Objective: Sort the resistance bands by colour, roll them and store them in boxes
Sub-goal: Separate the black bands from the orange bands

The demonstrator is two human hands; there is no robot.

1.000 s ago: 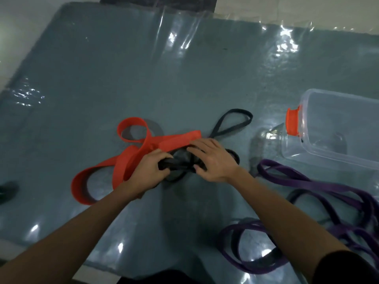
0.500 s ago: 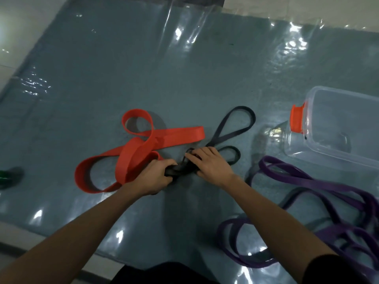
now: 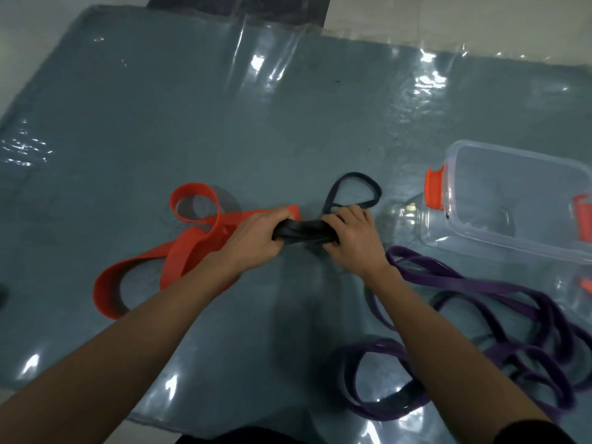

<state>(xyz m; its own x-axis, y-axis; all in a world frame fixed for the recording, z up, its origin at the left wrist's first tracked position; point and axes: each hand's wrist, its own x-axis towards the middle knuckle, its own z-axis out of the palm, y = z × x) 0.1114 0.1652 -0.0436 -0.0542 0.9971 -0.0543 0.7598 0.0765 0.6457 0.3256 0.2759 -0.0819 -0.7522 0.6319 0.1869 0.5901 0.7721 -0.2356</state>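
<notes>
A black resistance band [image 3: 302,232] is bunched into a roll between both hands at the middle of the mat. My left hand [image 3: 256,238] grips its left end and my right hand [image 3: 354,240] grips its right end. One loose loop of the band trails away behind the right hand. A wide orange band [image 3: 189,248] lies in loops to the left, partly under my left forearm. Purple bands [image 3: 480,283] lie tangled at the right. A clear plastic box [image 3: 512,206] with orange clips lies at the right.
All of it rests on a grey-blue mat [image 3: 160,123] under a glossy clear sheet. Pale floor borders the mat at the left, top and bottom. A second clear box edge [image 3: 584,296] shows at the far right.
The hands have gathered more of the black band into the roll and drawn apart; the loose loops behind them have shrunk to one. The other bands have not moved.
</notes>
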